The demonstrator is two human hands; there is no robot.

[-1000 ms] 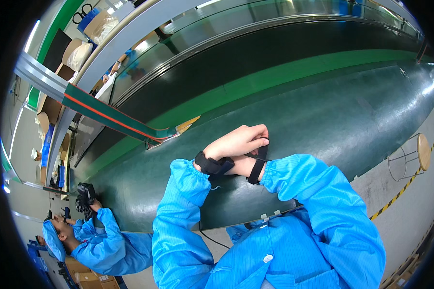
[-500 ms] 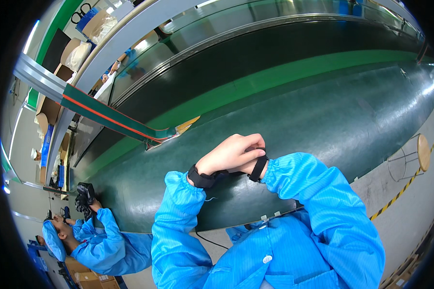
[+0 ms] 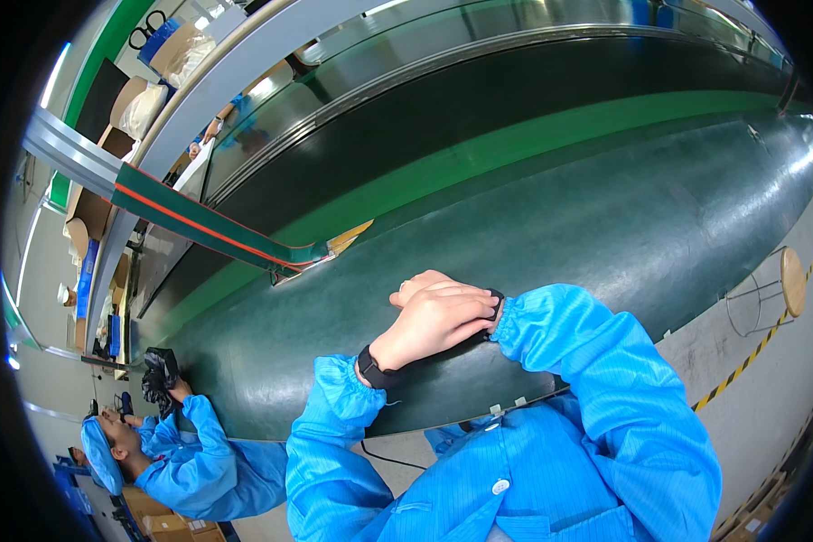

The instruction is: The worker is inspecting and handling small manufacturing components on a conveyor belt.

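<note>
Trouble here would start with the dark green bench [image 3: 605,235], which runs wide beneath and beyond the fingers [image 3: 425,289]. If that surface is a moving belt, a loose cuff or the thin dark cord [image 3: 393,456] hanging below the fingers, near the body, could catch on its edge. The black strap [image 3: 495,305] is the smaller worry. It sits on the right wrist, just at the fingertips, and a hurried pull could leave it loose or twisted.

The left hand [image 3: 438,316] lies across that wrist with its fingers together and curled over the strap. The right hand is hidden under it, so whether its fingers are apart or closed cannot be told. A second black band [image 3: 373,369] circles the left wrist, behind the fingers.

Cardboard boxes [image 3: 88,210] stand far to the left of the fingers, past the bench. Some are open, and pale bags [image 3: 143,108] fill one higher up. More boxes [image 3: 158,522] sit low to the left, their contents not visible. A co-worker [image 3: 199,461] there holds a black bundle [image 3: 160,378]. A round stool [image 3: 792,280] stands well to the right.
</note>
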